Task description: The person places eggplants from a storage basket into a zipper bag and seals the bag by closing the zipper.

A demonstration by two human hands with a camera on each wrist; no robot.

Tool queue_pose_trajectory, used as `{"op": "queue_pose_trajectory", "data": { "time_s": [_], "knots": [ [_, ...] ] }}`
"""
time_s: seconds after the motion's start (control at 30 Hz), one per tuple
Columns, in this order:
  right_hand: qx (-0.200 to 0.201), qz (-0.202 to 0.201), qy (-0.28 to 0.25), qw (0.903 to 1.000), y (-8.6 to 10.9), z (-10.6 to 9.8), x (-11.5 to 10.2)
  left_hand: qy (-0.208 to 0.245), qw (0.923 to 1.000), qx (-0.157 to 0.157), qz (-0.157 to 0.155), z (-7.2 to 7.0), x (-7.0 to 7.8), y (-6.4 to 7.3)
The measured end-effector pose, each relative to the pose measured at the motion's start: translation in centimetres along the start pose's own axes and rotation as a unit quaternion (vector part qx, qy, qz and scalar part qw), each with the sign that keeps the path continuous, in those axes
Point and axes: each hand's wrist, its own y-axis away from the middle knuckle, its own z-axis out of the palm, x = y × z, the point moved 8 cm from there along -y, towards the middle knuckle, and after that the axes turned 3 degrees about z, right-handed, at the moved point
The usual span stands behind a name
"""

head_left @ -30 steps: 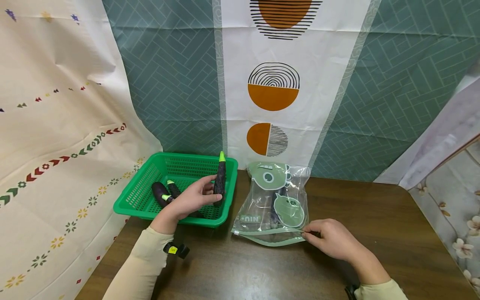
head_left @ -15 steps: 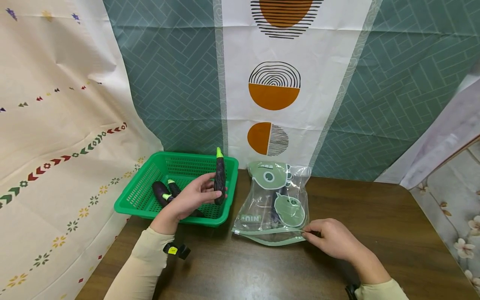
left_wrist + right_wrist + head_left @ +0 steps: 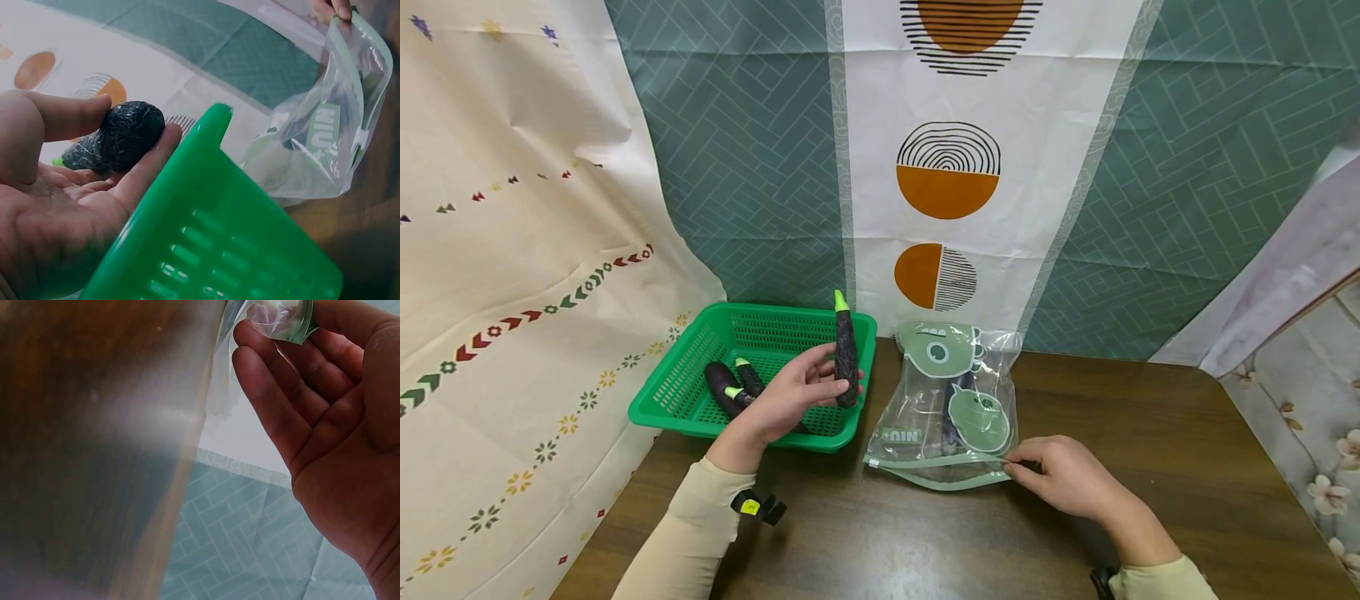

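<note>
My left hand point(image 3: 797, 389) holds a dark, wrinkled eggplant point(image 3: 846, 358) upright over the right side of a green basket point(image 3: 658, 396), its bright green stem up. Thumb and fingers pinch its lower end in the left wrist view, where the eggplant point(image 3: 128, 137) shows end-on. Several more eggplants point(image 3: 721, 388) lie in the basket, partly hidden by that hand. A clear zip bag point(image 3: 917, 408) with green cartoon prints lies on the table, a dark purple shape inside it. At the right corner of its parted mouth, my right hand point(image 3: 1063, 477) pinches the green edge.
The brown wooden table point(image 3: 1112, 408) reaches back to a hanging green and white cloth point(image 3: 760, 150). Patterned cream cloth point(image 3: 535, 317) drapes along the left, and a floral cloth point(image 3: 1300, 433) borders the right side. A white slider sits at the bag's left corner.
My left hand has lifted the eggplant slightly, and it now leans a little the other way, stem to the left. The right hand and the bag stay in place.
</note>
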Motion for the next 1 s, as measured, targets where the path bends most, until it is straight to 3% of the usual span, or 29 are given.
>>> {"op": "queue_pose_trajectory", "data": {
  "time_s": [0.33, 1.0],
  "knots": [
    [-0.002, -0.002, -0.001, 1.0000, 0.0, 0.0, -0.1, 0.034, 0.9990, -0.027, 0.011, 1.8, 0.6, 0.4],
    [-0.001, -0.001, -0.001, 1.0000, 0.0, 0.0, -0.1, 0.034, 0.9961, -0.081, 0.009, 5.1, 1.2, 0.8]
  ]
}}
